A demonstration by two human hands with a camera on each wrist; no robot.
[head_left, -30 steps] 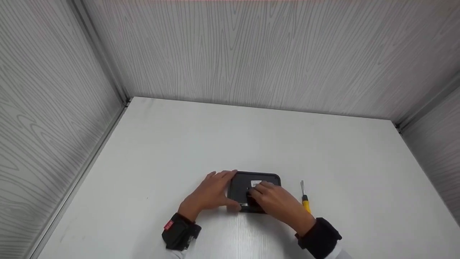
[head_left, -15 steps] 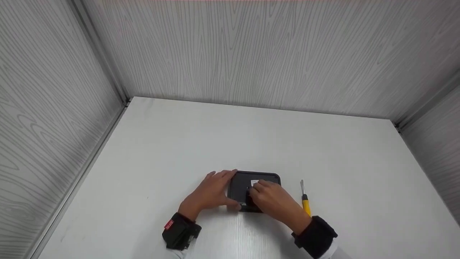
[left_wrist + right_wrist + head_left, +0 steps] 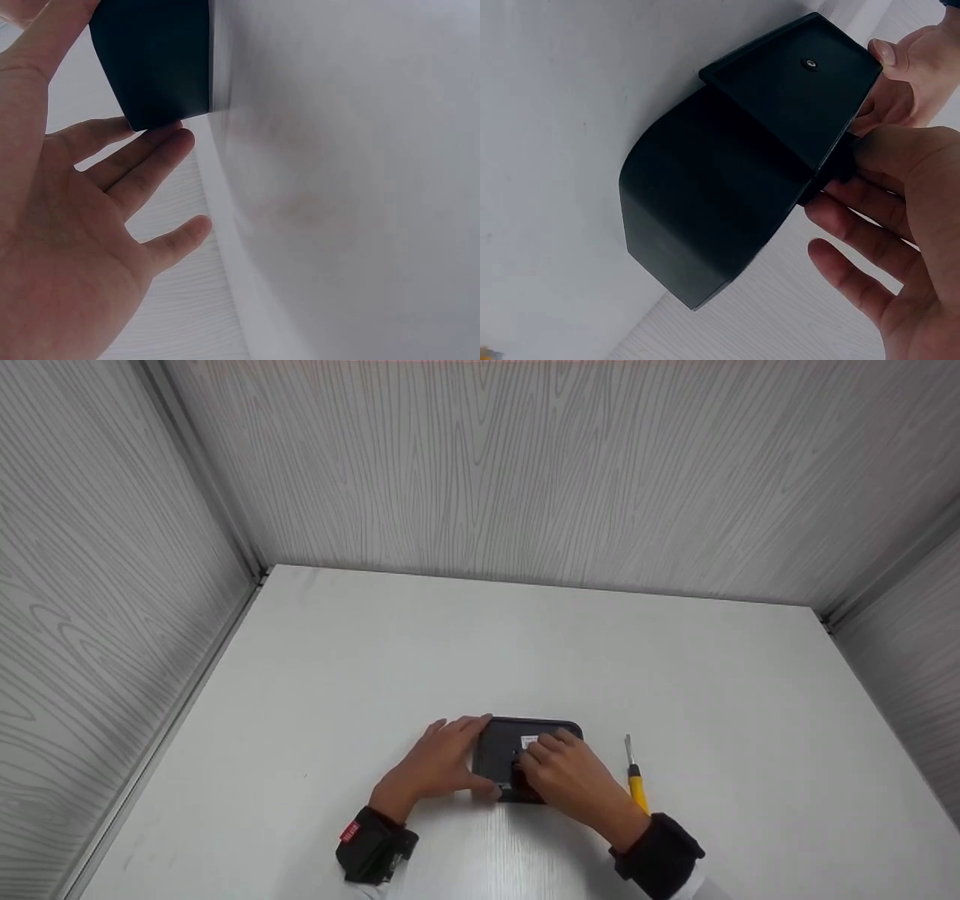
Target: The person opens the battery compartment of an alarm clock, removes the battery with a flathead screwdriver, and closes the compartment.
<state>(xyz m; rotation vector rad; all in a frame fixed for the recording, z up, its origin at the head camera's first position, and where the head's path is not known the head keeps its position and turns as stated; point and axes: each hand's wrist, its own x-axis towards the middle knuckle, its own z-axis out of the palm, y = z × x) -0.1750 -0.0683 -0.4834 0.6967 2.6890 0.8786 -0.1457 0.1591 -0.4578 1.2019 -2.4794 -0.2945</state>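
Note:
A black box-like device (image 3: 495,757) with rounded corners and a small white label (image 3: 529,741) lies on the white table. My left hand (image 3: 439,765) grips its left end, thumb at the near edge and fingertips at the far edge; in the left wrist view the box (image 3: 154,60) sits between thumb and fingers. My right hand (image 3: 566,776) is over its right half. In the right wrist view, the right thumb and fingers pinch a small black part (image 3: 838,169) that juts from the device's face; its full shape is hidden. One side panel (image 3: 787,82) bears a screw (image 3: 809,64).
A screwdriver (image 3: 636,789) with a yellow handle lies just right of my right hand, its metal tip pointing away from me. Grey wood-grain panels (image 3: 480,472) wall the table (image 3: 375,660) at the back and both sides.
My right hand has shifted slightly left and turned a little at the device, its fingers more curled. My left hand and the device stay nearly in place.

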